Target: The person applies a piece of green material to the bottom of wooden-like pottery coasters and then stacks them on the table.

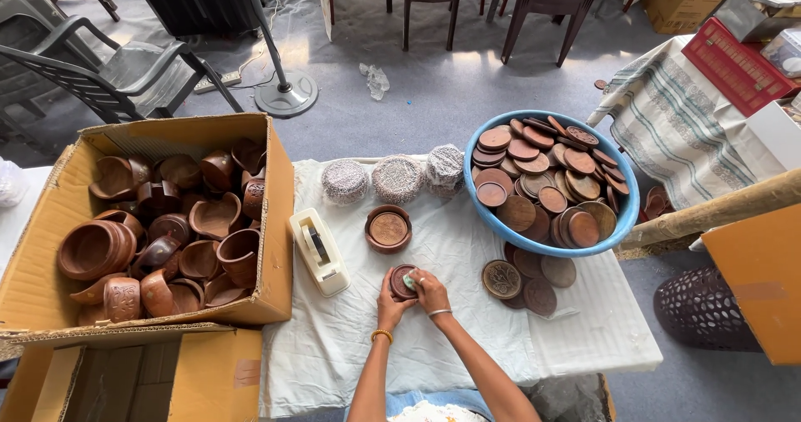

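My left hand (390,303) grips a small round wooden box (400,277) on the white cloth-covered table (467,338). My right hand (431,290) presses a small pale green piece against the box's right side. A wider wooden bowl with a lid (388,228) sits just beyond. Several loose wooden lids (524,277) lie to the right of my hands.
A blue basin (624,218) full of wooden lids stands at the right. A cardboard box (275,222) of wooden bowls sits at the left. A white tape dispenser (318,250) lies between them. Three netted stacks (395,177) stand at the back. Chairs and a fan base are beyond.
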